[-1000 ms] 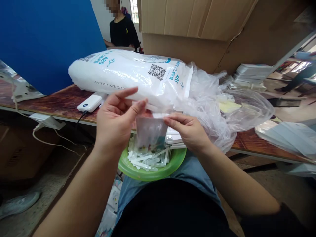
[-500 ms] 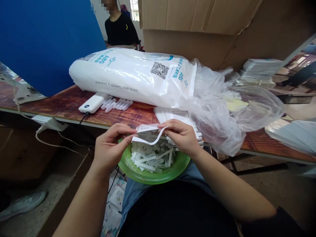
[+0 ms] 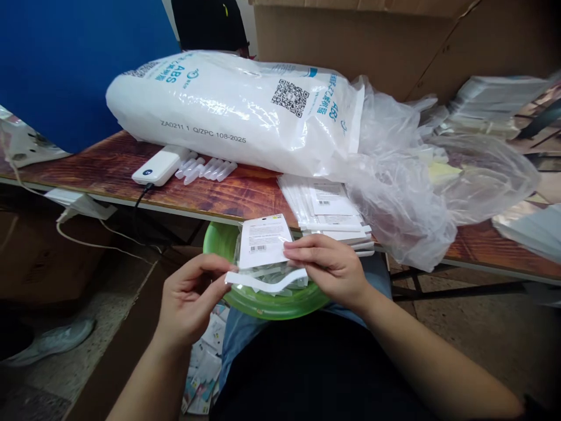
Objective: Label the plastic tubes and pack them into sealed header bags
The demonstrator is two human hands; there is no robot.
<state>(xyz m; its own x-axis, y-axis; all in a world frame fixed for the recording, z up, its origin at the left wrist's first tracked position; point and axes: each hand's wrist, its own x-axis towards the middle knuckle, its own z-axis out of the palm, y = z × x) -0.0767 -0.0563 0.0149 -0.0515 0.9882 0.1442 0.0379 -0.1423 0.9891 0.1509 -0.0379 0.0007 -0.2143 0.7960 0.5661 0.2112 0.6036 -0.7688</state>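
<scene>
A clear plastic packet with a white printed card [image 3: 264,241] inside is held over the green bowl [image 3: 219,237]. Along its near edge runs a curved white strip [image 3: 263,283]. My left hand [image 3: 188,295] pinches the left end of that edge between thumb and fingertips. On the other side, my right hand [image 3: 328,266] grips the packet's right edge, fingers over the card and thumb hidden beneath. Through the clear plastic, pale strip-like pieces show inside the bowl, which sits at my lap.
Similar packets [image 3: 333,202] lie stacked at the table's near edge. Behind them stretches a large white ABS bag [image 3: 228,111] with crumpled plastic [image 3: 398,175]. A white power bank [image 3: 160,166] sits beside several small translucent tubes [image 3: 205,168]. Cables hang at the left.
The packet has tipped so its card face shows, and its white-edged opening has narrowed. My right hand has shifted slightly right and down. The view has tilted downward.
</scene>
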